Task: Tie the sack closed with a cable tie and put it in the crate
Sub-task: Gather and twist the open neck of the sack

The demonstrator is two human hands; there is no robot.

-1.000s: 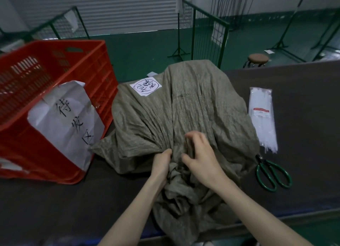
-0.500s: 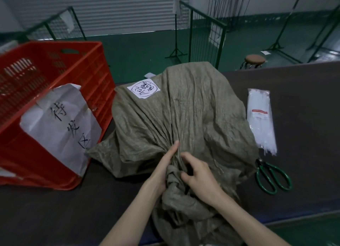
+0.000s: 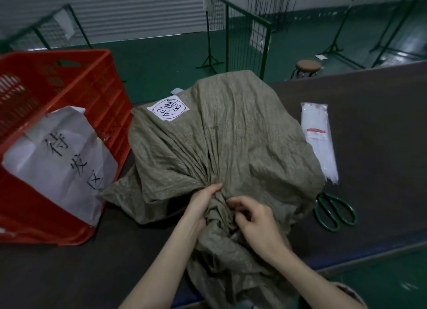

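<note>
A bulky olive-green woven sack (image 3: 231,133) lies on the dark table, a white handwritten label on its far left top. Its mouth is bunched into a neck facing me and hangs over the near table edge. My left hand (image 3: 203,204) grips the left side of that neck. My right hand (image 3: 256,218) pinches the gathered folds from the right, fingers curled into the cloth. A clear pack of white cable ties (image 3: 317,140) lies right of the sack. The red plastic crate (image 3: 69,114) stands tilted at the left, a large paper sheet taped on its side.
Green-handled scissors (image 3: 335,213) lie on the table just below the tie pack, close to the sack's right edge. Behind the table are green wire fence panels (image 3: 245,38), a round stool (image 3: 308,66) and a green floor.
Both hands have slid down the sack to the gathered neck and closed tighter on it. The view has shifted slightly; the sack, tie pack and scissors lie as before.
</note>
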